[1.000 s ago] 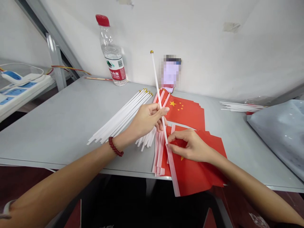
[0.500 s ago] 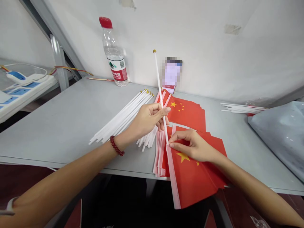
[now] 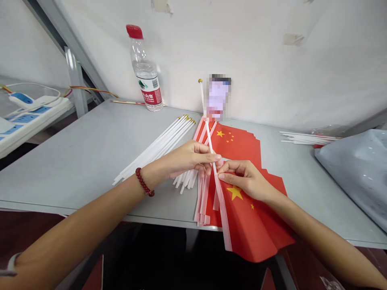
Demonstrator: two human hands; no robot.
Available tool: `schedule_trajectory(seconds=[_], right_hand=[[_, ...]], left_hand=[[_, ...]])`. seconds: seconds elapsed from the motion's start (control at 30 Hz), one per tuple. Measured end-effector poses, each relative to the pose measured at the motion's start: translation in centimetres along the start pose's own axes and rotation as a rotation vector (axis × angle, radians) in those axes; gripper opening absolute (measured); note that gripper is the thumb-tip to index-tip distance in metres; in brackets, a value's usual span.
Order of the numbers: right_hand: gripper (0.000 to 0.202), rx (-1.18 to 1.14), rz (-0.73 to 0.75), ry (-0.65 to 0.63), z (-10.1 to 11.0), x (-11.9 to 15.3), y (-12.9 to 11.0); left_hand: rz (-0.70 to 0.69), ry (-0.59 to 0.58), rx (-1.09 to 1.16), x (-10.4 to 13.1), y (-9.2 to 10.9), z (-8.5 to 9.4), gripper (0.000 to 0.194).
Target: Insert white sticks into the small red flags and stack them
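Note:
My left hand [image 3: 199, 159] pinches a white stick [image 3: 211, 141] with a gold ball at its upper end. The stick leans, its lower part at the white sleeve edge of a red flag [image 3: 254, 229]. My right hand [image 3: 242, 175] pinches this flag's upper corner, beside the sleeve. How far the stick reaches inside the sleeve is hard to tell. More red flags [image 3: 242, 145] with yellow stars lie stacked behind and under my hands. Left of them rests a bundle of white sticks [image 3: 154, 147] with gold tips.
A water bottle [image 3: 148, 84] and a blurred phone [image 3: 218, 96] stand against the wall. Farther right are more white sticks [image 3: 305, 137] and a grey plastic bag [image 3: 359, 165]. A power strip [image 3: 33, 114] sits at the far left. The grey table [image 3: 75, 161] ends close to my forearms.
My left hand has moved down and slightly right with the stick, which now sits lower. The held flag's corner has risen a little with my right hand.

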State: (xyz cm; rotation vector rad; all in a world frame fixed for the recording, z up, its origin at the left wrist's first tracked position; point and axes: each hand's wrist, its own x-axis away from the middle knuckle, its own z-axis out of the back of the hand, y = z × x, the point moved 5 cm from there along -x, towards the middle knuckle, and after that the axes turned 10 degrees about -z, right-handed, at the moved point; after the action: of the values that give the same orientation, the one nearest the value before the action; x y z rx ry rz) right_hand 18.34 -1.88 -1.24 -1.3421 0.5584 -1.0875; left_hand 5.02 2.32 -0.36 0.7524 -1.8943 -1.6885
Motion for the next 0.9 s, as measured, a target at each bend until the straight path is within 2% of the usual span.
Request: schedule_trajectory(seconds=[0.07,0.17,0.3,0.4,0.57,0.73,0.8,0.9], right_hand=[[0.021,0.01,0.003,-0.03,-0.1,-0.1,0.1],[0.02,0.036,0.0,-0.156,-0.7,-0.2,0.3],[0.019,0.047,-0.013,-0.281,-1.3,0.0,0.5],[0.018,0.056,0.008,-0.305,-1.4,0.2,0.2],[0.017,0.045,0.013,-0.276,-1.1,0.1,0.2],[0.017,0.042,0.021,-0.26,-1.0,-0.1,0.3],[0.019,0.036,0.02,-0.255,-1.1,-0.2,0.3],[0.02,0.032,0.022,-0.199,-0.8,-0.2,0.2]], left_hand=[[0.0,0.038,0.018,-0.1,0.0,0.3,0.018],[-0.147,0.286,0.066,-0.3,0.7,2.0,0.019],[-0.361,0.673,0.042,0.4,1.7,5.0,0.044],[-0.447,0.797,0.018,0.9,2.2,6.3,0.058],[-0.428,0.741,-0.02,0.7,2.2,5.7,0.047],[-0.401,0.652,-0.05,0.6,2.1,4.7,0.077],[-0.364,0.589,-0.088,0.6,2.1,4.4,0.078],[-0.283,0.427,-0.149,0.3,1.7,3.4,0.069]])
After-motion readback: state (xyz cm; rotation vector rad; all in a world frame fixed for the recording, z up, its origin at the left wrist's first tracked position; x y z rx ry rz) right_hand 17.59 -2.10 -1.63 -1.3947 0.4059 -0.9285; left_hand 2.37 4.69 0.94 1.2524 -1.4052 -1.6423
